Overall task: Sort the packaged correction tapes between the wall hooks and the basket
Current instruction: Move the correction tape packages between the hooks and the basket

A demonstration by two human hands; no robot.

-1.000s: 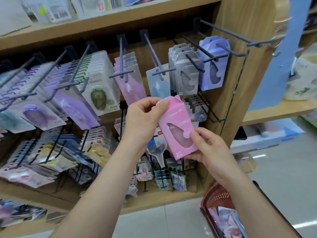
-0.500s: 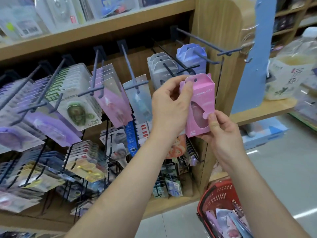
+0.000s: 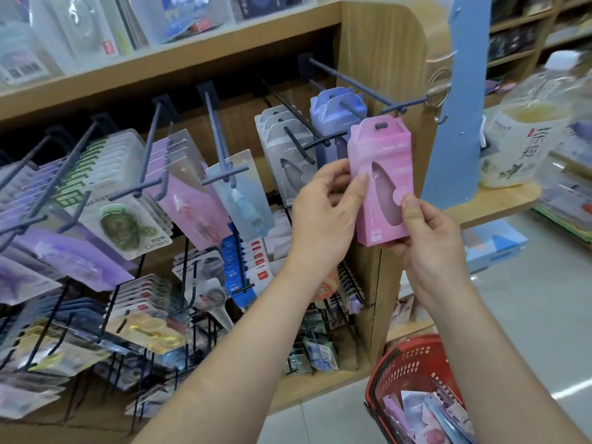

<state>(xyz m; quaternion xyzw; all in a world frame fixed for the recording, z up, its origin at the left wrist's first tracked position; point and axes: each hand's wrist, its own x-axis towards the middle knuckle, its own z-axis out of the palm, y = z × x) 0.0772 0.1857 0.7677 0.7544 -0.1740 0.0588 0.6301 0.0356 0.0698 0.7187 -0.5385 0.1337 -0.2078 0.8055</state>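
A clear bottle (image 3: 525, 139) of pale yellow drink stands on a wooden side shelf (image 3: 493, 203), just right of a hanging blue board (image 3: 455, 123). A blue box (image 3: 493, 245) lies beneath the shelf.

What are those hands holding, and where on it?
A pink box: the left hand pinches its left edge, the right hand grips its lower right corner.

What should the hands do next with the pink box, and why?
Probably lift the pink box a little and slide its top hole onto the tip of the bare hook just above. The left hand and right hand both hold it upright, and its hole sits right under that hook's end.
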